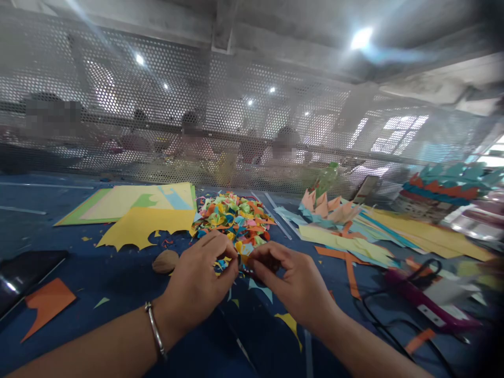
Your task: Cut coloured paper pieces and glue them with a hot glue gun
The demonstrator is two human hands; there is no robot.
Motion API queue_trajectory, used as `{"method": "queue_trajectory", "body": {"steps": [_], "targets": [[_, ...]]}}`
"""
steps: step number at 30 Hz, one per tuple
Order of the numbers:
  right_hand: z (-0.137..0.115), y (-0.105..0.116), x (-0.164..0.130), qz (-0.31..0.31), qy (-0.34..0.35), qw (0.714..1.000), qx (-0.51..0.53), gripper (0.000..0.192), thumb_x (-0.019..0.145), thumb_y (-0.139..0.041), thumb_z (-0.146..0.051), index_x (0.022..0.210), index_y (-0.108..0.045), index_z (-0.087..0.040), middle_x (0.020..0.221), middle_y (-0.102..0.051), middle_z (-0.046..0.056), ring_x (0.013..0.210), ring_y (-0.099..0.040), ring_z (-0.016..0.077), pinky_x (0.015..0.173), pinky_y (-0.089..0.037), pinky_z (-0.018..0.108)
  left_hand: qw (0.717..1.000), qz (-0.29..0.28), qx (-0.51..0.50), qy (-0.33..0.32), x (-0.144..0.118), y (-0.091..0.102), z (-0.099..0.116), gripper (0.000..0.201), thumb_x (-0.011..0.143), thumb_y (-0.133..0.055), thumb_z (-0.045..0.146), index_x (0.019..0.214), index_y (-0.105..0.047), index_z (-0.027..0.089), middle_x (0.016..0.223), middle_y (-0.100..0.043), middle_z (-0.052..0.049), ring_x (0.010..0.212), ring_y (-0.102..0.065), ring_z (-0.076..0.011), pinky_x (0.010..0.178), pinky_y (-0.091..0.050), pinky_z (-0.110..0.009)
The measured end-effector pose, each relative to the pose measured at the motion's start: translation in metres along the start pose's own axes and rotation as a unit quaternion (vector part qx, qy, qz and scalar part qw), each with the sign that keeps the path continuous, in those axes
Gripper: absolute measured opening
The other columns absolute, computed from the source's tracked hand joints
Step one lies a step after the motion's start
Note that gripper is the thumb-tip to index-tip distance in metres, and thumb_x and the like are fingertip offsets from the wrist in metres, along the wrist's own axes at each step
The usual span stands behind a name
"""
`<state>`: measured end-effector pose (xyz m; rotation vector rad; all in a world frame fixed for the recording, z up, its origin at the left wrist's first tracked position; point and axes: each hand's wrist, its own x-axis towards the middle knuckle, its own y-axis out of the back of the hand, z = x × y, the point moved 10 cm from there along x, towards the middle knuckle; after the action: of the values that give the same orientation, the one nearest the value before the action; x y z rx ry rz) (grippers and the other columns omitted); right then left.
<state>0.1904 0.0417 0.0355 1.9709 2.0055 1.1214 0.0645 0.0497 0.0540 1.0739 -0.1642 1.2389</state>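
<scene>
My left hand is closed, thumb and forefinger pinched together. Close by on the right, my right hand pinches in the same way. Between the fingertips there may be a small piece, but it blends with the scraps behind and I cannot make it out. Just beyond both hands lies a heap of small, colourful paper pieces. A brown, walnut-like lump sits left of my left hand. Near my right hand is a yellow paper scrap. A pale blue scrap lies below the fingertips.
Stacked paper sheets and a cut yellow sheet lie left. On the right are a zigzag peach paper strip, more paper strips, a purple power strip with black cables, and a green bottle. A perforated screen stands behind.
</scene>
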Motion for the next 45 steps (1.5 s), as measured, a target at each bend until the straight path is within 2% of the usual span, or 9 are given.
{"method": "queue_trajectory", "body": {"steps": [4, 12, 20, 27, 31, 34, 39, 42, 45], "targets": [[0.004, 0.002, 0.0, 0.01, -0.007, 1.0, -0.005, 0.009, 0.083, -0.053, -0.023, 0.08, -0.061, -0.02, 0.063, -0.057, -0.002, 0.058, -0.051, 0.0123, 0.055, -0.043, 0.024, 0.999, -0.003, -0.025, 0.027, 0.001, -0.001, -0.004, 0.009, 0.076, -0.055, 0.012, 0.075, -0.051, 0.02, 0.075, -0.056, 0.002, 0.069, -0.056, -0.0132, 0.066, -0.046, -0.028], [0.005, 0.004, 0.001, 0.015, -0.013, 1.0, -0.001, 0.01, 0.083, -0.053, -0.024, 0.08, -0.062, -0.019, 0.062, -0.056, -0.002, 0.057, -0.05, 0.0122, 0.055, -0.043, 0.024, 0.978, -0.009, -0.185, 0.098, 0.0, -0.005, -0.022, 0.018, 0.075, -0.051, 0.011, 0.089, -0.048, 0.022, 0.083, -0.059, -0.001, 0.075, -0.061, -0.0146, 0.069, -0.051, -0.029], [0.003, 0.003, 0.002, 0.003, -0.009, 0.999, -0.035, 0.012, 0.084, -0.051, -0.023, 0.077, -0.061, -0.02, 0.063, -0.056, -0.001, 0.057, -0.051, 0.0125, 0.056, -0.042, 0.026, 0.98, -0.043, -0.165, 0.104, 0.001, -0.013, -0.027, 0.01, 0.076, -0.053, 0.014, 0.081, -0.052, 0.022, 0.074, -0.06, -0.001, 0.068, -0.061, -0.0149, 0.065, -0.051, -0.03], [0.007, 0.004, 0.003, 0.003, -0.016, 0.999, -0.039, 0.011, 0.083, -0.052, -0.025, 0.079, -0.061, -0.02, 0.064, -0.059, -0.001, 0.056, -0.052, 0.0125, 0.054, -0.042, 0.024, 0.976, -0.014, -0.173, 0.129, 0.001, -0.012, -0.036, 0.007, 0.074, -0.057, 0.017, 0.079, -0.054, 0.022, 0.069, -0.059, 0.0, 0.061, -0.058, -0.013, 0.055, -0.048, -0.025], [0.006, 0.012, 0.002, 0.036, -0.018, 0.999, -0.022, 0.012, 0.084, -0.053, -0.027, 0.079, -0.06, -0.019, 0.065, -0.06, -0.001, 0.057, -0.053, 0.0124, 0.054, -0.043, 0.023, 0.973, 0.019, -0.164, 0.159, 0.004, -0.011, -0.046, 0.007, 0.072, -0.056, 0.017, 0.078, -0.053, 0.02, 0.069, -0.059, 0.002, 0.057, -0.056, -0.0114, 0.053, -0.047, -0.024], [0.002, 0.016, 0.0, 0.049, -0.008, 0.999, -0.012, 0.012, 0.085, -0.052, -0.027, 0.079, -0.059, -0.02, 0.064, -0.058, -0.001, 0.055, -0.052, 0.0117, 0.054, -0.042, 0.023, 0.978, 0.049, -0.109, 0.168, 0.02, -0.009, -0.055, 0.008, 0.071, -0.057, 0.017, 0.077, -0.052, 0.018, 0.07, -0.059, 0.001, 0.062, -0.058, -0.0121, 0.058, -0.048, -0.024], [0.0, 0.015, -0.001, 0.04, -0.003, 0.999, -0.019, 0.014, 0.086, -0.051, -0.027, 0.077, -0.059, -0.02, 0.061, -0.055, -0.002, 0.054, -0.049, 0.0116, 0.052, -0.041, 0.023, 0.985, 0.107, 0.014, 0.132, 0.076, -0.003, -0.068, 0.004, 0.073, -0.055, 0.019, 0.075, -0.052, 0.019, 0.074, -0.061, -0.001, 0.064, -0.058, -0.0134, 0.062, -0.045, -0.026], [0.001, 0.016, 0.0, 0.039, -0.006, 0.999, -0.021, 0.013, 0.085, -0.05, -0.027, 0.078, -0.058, -0.02, 0.063, -0.056, -0.001, 0.054, -0.049, 0.0117, 0.052, -0.041, 0.024, 0.986, 0.096, 0.042, 0.129, 0.098, -0.004, -0.078, 0.003, 0.073, -0.056, 0.02, 0.072, -0.054, 0.018, 0.075, -0.064, -0.004, 0.066, -0.058, -0.016, 0.062, -0.044, -0.029], [0.004, 0.02, 0.001, 0.046, -0.016, 0.998, -0.035, 0.015, 0.085, -0.05, -0.029, 0.076, -0.058, -0.02, 0.06, -0.053, -0.001, 0.052, -0.047, 0.0117, 0.05, -0.04, 0.024, 0.992, 0.033, 0.052, 0.11, 0.095, -0.007, -0.076, 0.002, 0.071, -0.057, 0.02, 0.069, -0.057, 0.018, 0.074, -0.066, -0.004, 0.066, -0.059, -0.0162, 0.061, -0.043, -0.027]]}}
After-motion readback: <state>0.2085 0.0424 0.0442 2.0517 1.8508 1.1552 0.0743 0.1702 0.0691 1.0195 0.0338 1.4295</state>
